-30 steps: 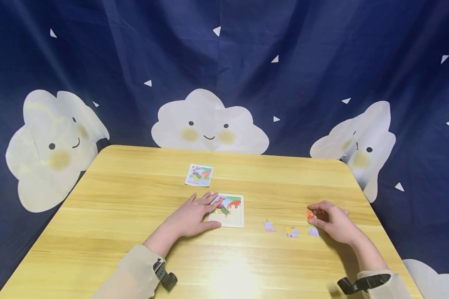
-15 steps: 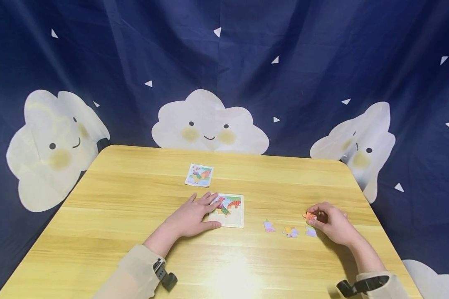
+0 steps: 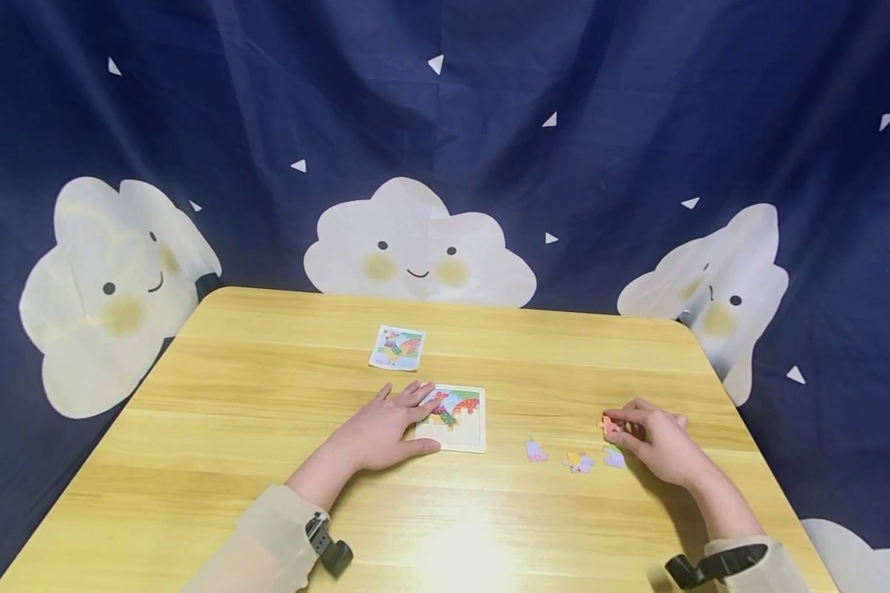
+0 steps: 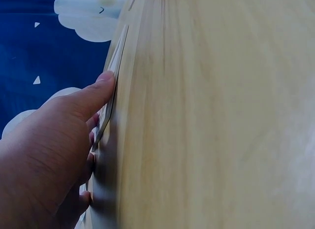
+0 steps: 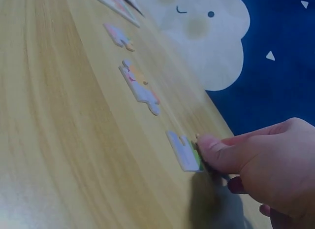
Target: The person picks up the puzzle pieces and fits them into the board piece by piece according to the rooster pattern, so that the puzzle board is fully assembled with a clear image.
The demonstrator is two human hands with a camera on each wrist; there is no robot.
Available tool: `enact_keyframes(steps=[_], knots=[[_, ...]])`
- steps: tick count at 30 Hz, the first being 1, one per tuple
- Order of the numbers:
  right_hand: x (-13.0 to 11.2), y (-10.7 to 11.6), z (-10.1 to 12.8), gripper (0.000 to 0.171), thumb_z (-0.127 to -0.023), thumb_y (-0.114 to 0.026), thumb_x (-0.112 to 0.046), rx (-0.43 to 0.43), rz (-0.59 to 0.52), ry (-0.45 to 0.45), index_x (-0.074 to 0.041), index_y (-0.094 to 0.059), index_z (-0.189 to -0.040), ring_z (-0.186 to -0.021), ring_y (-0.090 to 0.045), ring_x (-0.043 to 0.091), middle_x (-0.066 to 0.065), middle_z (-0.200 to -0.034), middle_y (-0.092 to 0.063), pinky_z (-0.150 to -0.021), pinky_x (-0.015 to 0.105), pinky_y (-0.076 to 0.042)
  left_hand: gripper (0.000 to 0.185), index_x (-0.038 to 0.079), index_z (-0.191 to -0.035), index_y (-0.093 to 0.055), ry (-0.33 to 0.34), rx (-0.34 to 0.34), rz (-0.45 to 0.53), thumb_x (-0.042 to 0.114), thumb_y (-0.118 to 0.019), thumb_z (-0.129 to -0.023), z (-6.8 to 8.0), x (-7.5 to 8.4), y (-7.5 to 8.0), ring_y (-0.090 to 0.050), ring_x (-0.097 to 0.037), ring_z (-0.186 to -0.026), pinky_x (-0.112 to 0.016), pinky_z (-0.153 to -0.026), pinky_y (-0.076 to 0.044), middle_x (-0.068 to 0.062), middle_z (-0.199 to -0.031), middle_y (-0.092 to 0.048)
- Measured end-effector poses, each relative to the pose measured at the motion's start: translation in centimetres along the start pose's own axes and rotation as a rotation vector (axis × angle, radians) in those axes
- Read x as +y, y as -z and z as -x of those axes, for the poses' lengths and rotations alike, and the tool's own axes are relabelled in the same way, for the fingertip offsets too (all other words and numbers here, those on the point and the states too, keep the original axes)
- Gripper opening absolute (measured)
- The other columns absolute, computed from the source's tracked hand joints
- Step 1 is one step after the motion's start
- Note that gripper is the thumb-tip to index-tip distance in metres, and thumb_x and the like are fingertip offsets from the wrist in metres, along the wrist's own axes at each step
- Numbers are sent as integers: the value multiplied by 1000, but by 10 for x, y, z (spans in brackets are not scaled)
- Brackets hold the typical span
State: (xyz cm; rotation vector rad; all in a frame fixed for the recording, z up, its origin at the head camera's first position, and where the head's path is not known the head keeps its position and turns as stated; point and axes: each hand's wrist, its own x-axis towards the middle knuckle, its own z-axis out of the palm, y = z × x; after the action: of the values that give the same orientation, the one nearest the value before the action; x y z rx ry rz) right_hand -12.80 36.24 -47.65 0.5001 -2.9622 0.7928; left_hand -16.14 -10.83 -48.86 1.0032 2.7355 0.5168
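A small framed puzzle board (image 3: 466,428) with a partly filled colourful picture lies mid-table. My left hand (image 3: 412,414) lies flat over its left side, fingers straight, thumb along the near edge. From the left wrist view, the thumb (image 4: 93,93) touches the board's thin edge (image 4: 117,54). My right hand (image 3: 614,429) pinches an orange puzzle piece (image 3: 607,425) low over the table on the right. Three loose pieces lie beside it: a pink-lilac piece (image 3: 536,450), a yellow-lilac piece (image 3: 578,461) and a lilac piece (image 3: 614,459), which is close to my thumb (image 5: 216,152).
A small picture card (image 3: 396,347) lies beyond the board. The wooden table (image 3: 230,428) has rounded far corners. A dark blue cloth printed with white clouds (image 3: 418,247) hangs behind and around the table.
My right hand has edged slightly left and lower with the orange piece held in its fingertips. The left hand has stayed on the board.
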Motion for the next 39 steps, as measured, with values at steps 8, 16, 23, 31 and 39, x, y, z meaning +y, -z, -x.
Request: enact_keyframes(steps=[8,16,23,31,39], knots=[[-7,5,-5,34,-98,-79,-27,-44,70,30,-6,-77,-125,-73,-46,3,-13,-95,-58,-75,44,-15,80,16,-164,-42,-5,0,-27,66,-54,-103,0,-1,1,-21,-28,-160,-63,-126,-12,-4,-174,-25],[-29,-1,-14,34,-100,-76,-22,-11,-5,133,-3,-74,-128,-74,-47,2,-12,-101,-59,-77,44,-15,81,16,-165,-40,-12,8,-23,66,-54,-103,-1,-2,-1,-21,-29,-159,-64,-125,-12,-5,-174,-25],[-53,-15,-30,35,-100,-76,-20,-3,-56,219,-1,-74,-129,-81,-50,3,-7,-112,-61,-77,42,-17,79,16,-164,-41,-8,5,-8,64,-55,-103,0,-1,-1,-21,-30,-159,-65,-125,-11,-5,-173,-25],[-81,-36,-47,34,-100,-77,-21,-12,-106,270,-1,-75,-127,-81,-51,4,-8,-112,-62,-76,40,-17,80,18,-165,-40,-3,0,-11,66,-54,-103,0,-3,-1,-21,-27,-160,-63,-126,-11,-4,-174,-25],[-106,-54,-60,36,-100,-77,-26,-60,-139,250,-6,-74,-130,-81,-52,8,-11,-110,-61,-78,41,-19,80,20,-165,-39,7,-1,-9,68,-53,-102,0,-3,-2,-20,-25,-160,-61,-126,-10,-2,-174,-23]])
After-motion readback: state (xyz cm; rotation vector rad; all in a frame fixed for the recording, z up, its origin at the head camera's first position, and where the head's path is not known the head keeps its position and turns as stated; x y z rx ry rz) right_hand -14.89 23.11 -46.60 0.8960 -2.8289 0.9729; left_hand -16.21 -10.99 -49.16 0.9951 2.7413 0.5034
